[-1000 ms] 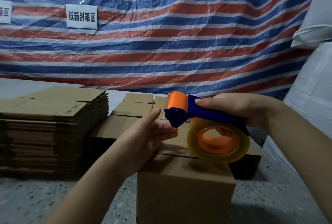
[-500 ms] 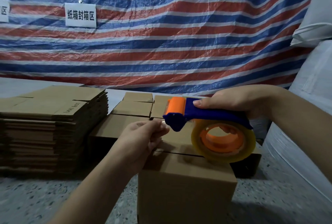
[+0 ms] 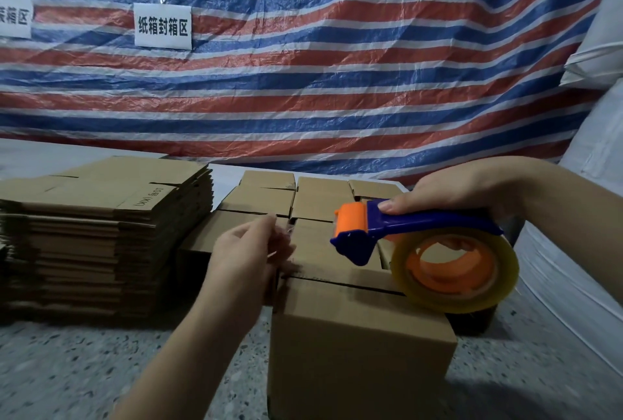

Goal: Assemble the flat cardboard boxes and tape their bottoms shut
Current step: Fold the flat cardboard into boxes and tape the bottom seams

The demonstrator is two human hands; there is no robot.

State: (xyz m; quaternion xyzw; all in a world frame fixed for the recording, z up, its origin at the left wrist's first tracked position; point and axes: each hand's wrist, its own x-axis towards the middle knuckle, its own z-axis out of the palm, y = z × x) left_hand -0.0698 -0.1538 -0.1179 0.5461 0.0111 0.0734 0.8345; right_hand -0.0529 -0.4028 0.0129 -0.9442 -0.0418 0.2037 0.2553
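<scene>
An assembled cardboard box (image 3: 357,345) stands in front of me with its flaps folded shut on top. My right hand (image 3: 451,188) grips the blue handle of a tape dispenser (image 3: 418,227) with an orange roller and a roll of clear tape (image 3: 455,271), held just above the box's right side. My left hand (image 3: 249,251) is over the box's left edge, fingers pinched on the clear tape end pulled out from the dispenser; the tape itself is barely visible. A stack of flat boxes (image 3: 101,227) lies at the left.
Several assembled boxes (image 3: 303,197) stand in rows behind the one I work on. A striped red, white and blue tarp (image 3: 337,65) with paper signs hangs behind. White sacks (image 3: 596,149) rise at the right. The floor is speckled stone (image 3: 84,369).
My left hand closed its fingers on the tape end at the dispenser's roller and has drawn it leftward away from the dispenser. My right hand with the dispenser shifted slightly right.
</scene>
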